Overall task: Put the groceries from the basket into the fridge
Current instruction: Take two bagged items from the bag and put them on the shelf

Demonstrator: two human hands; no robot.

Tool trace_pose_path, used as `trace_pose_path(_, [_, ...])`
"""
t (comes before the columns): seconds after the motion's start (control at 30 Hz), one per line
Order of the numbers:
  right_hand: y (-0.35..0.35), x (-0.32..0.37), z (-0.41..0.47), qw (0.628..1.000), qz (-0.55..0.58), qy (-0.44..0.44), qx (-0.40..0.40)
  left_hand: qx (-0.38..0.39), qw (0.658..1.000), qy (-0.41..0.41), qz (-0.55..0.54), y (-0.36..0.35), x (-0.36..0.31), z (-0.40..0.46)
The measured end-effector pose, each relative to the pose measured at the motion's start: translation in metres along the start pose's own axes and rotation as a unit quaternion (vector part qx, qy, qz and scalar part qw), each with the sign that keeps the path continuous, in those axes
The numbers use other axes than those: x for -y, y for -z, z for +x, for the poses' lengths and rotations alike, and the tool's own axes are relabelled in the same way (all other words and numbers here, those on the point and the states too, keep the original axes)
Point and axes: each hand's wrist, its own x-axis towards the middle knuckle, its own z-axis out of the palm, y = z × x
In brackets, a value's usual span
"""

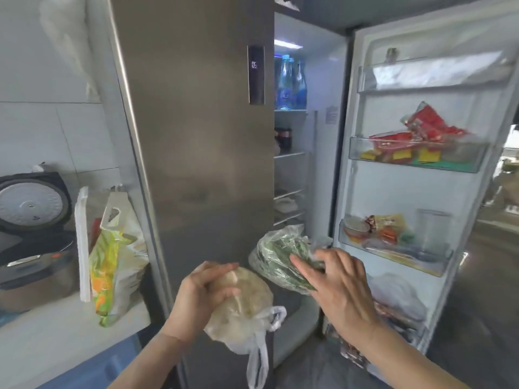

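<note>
My left hand (202, 296) grips a clear plastic bag of round pale flatbreads (247, 307) in front of the closed steel fridge door (196, 136). A clear bag of green vegetables (276, 256) is held by my right hand (334, 279), fingers pressed on it, at the lower opening of the fridge compartment (295, 164). The right fridge door (415, 192) stands open. No basket is in view.
Blue water bottles (290, 80) stand on the top shelf. Door bins hold red packets (421, 136) and jars (379, 231). On the white counter (56, 338) at left sit a rice cooker (31, 234) and a yellow-green bag (118, 262).
</note>
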Motion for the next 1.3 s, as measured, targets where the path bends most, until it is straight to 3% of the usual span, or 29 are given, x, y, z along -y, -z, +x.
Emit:
trace_pose_path(0.3, [-0.039,-0.111,0.021,0.999,0.013,-0.011,0.030,-0.017,0.999,-0.027,-0.002,-0.083,-0.011,0.102])
trace_pose_path(0.57, [-0.122,-0.212,0.104,0.998,-0.021,-0.032,-0.040,-0.053,0.991,-0.116,0.029,-0.133,-0.008,0.252])
trace_pose_path(0.9, [-0.221,-0.331,0.214,0.991,-0.039,-0.088,-0.093,-0.120,0.985,-0.127,0.004,-0.200,-0.012,0.421])
trace_pose_path(1.17, [-0.309,-0.390,0.312,0.980,0.079,-0.070,-0.168,-0.239,0.963,-0.116,0.052,-0.229,0.000,0.519])
trace_pose_path(1.3, [-0.346,-0.399,0.363,0.973,0.133,-0.060,-0.179,-0.281,0.956,-0.069,0.052,-0.233,0.015,0.556])
